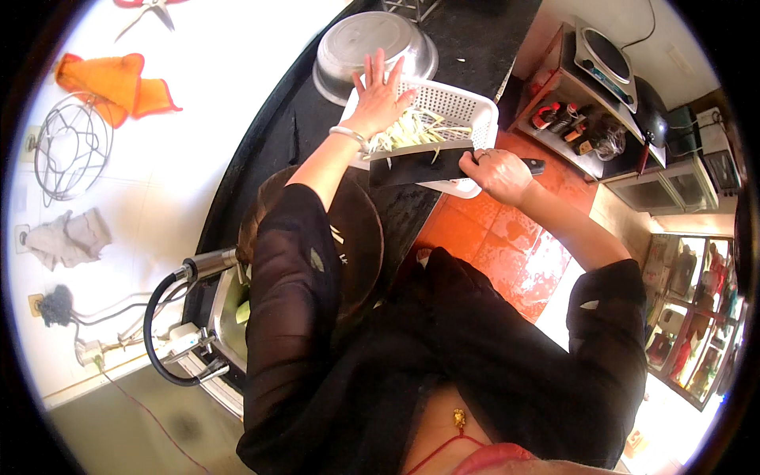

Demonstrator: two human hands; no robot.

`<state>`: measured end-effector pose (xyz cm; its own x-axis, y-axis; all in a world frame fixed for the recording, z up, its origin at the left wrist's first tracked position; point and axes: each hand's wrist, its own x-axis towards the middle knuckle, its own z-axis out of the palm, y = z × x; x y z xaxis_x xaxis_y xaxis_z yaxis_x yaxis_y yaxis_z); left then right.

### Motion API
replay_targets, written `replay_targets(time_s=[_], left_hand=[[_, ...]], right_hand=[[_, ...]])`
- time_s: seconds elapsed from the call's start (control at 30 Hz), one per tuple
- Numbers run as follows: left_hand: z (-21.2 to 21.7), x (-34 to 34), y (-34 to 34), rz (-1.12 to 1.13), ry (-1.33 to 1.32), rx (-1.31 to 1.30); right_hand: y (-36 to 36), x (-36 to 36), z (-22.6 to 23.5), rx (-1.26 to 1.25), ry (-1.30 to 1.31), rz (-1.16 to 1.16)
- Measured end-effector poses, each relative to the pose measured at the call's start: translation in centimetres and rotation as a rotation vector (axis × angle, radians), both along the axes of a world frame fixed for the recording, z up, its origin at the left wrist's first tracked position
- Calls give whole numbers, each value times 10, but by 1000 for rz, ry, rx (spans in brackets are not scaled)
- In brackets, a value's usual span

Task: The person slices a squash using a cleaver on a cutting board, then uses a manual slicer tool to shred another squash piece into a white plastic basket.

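my right hand [500, 174] clasps a cleaver [418, 166] over the white basket [461, 103] of pale strips [419, 131]; my left hand [378, 103] splays wide, empty.

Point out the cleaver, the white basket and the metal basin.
Cleaver [417, 167]: head view, on the dark flat of the blade.
White basket [453, 103]: head view, on its bare perforated inside.
Metal basin [366, 36]: head view, on its flat round top.

Left grip [380, 104] splayed; right grip [499, 174] curled
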<state>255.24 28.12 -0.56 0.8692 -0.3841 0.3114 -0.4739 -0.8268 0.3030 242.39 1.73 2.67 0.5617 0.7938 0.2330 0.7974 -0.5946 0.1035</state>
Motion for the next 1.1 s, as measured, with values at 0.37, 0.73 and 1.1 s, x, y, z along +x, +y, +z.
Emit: replay_targets(time_s=[0.37,0.73,1.1], left_hand=[[17,-160,166,486,-66,-736],[-23,-290,186,396,294,-2],[-89,-312,205,876,57,-451]], right_hand=[[88,-52,-1,248,448,117],[148,-54,-34,176,249,473],[141,-72,-53,473,1337,-144]])
